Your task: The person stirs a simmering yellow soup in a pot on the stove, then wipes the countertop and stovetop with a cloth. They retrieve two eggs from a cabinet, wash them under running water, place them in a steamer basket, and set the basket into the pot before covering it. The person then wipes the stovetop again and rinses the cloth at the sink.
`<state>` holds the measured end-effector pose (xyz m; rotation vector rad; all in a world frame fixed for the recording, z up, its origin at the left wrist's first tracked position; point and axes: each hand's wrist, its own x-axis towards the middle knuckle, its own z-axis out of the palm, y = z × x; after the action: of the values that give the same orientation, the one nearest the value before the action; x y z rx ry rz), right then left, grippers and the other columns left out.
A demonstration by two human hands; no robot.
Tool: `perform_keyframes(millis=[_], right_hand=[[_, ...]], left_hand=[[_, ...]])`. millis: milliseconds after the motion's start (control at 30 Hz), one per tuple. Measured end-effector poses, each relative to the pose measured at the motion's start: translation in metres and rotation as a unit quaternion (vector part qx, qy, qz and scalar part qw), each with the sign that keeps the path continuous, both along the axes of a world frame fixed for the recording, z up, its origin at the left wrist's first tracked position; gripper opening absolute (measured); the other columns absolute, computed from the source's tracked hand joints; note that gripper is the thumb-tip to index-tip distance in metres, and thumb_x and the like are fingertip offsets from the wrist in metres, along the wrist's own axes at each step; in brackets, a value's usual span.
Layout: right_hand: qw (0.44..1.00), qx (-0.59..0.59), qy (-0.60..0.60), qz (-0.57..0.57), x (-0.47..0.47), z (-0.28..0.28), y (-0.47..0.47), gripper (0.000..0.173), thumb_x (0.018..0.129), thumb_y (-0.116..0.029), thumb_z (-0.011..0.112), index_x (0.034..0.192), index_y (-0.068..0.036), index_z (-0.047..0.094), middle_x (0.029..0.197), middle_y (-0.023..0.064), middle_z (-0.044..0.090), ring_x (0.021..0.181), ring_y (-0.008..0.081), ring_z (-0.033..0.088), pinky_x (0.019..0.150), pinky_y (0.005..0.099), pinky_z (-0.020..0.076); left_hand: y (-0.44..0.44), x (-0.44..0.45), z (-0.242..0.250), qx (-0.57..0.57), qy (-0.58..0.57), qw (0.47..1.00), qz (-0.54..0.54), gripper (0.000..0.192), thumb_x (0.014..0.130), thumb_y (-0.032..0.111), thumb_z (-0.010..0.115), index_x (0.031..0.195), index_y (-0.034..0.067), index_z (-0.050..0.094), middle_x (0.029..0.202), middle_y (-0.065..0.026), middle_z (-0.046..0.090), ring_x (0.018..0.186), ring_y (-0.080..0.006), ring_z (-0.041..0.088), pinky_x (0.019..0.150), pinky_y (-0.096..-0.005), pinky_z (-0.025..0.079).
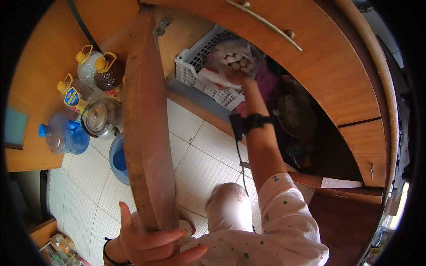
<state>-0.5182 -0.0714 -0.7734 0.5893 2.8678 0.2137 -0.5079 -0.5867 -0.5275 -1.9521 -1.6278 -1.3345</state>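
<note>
An open wooden cabinet door (149,126) stands edge-on before me, and my left hand (149,244) rests at its near end, fingers spread around the edge. My right arm reaches into the lower cabinet. There my right hand (238,78), partly blurred, is at a white plastic basket (186,68), over a white packet with red marks (214,77). Whether the fingers grip the packet does not show clearly. Just behind the hand, a clear plastic bag of eggs (234,60) lies in the basket.
Large bottles with yellow caps (75,96), a metal kettle (100,116), a clear blue-capped jug (58,136) and a blue basin (116,166) stand left of the door. A drawer with a metal handle (266,25) is above the opening. Pink and green bagged things lie inside, right of my forearm.
</note>
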Motion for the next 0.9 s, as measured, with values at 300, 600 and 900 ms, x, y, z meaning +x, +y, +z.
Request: perform_keyframes(millis=[300,600,900], right_hand=[[0.961,-0.026,0.119,-0.250,-0.037,0.026,-0.006,0.034,0.088,-0.032,0.051,0.102,-0.006,0.069,0.116,0.0187,0.060,0.110,0.0275,0.057,0.093,0.0419,0.0426],[0.948,-0.040,0.134,-0.285,-0.036,0.027,0.062,0.032,0.087,-0.027,0.054,0.109,-0.006,0.064,0.116,0.0176,0.059,0.110,0.0290,0.055,0.093,0.0393,0.0428],[0.941,-0.037,0.159,-0.295,-0.041,0.026,0.088,0.031,0.088,-0.027,0.054,0.109,-0.006,0.063,0.114,0.0173,0.059,0.108,0.0287,0.056,0.092,0.0390,0.0434]], left_hand=[[-0.005,-0.008,0.005,-0.030,0.047,0.997,-0.047,0.019,0.076,0.007,0.059,0.088,0.017,0.070,0.064,-0.0006,0.050,0.090,-0.0155,0.062,0.104,-0.0704,0.012],[0.045,-0.020,0.002,0.360,0.147,0.852,-0.350,0.014,0.081,0.014,0.055,0.091,0.006,0.062,0.073,-0.0025,0.058,0.071,-0.0150,0.059,0.063,-0.0392,0.045],[0.051,-0.026,-0.023,0.387,0.093,0.880,-0.259,0.014,0.082,0.015,0.054,0.087,0.004,0.060,0.074,-0.0026,0.060,0.063,-0.0152,0.057,0.052,-0.0286,0.048]])
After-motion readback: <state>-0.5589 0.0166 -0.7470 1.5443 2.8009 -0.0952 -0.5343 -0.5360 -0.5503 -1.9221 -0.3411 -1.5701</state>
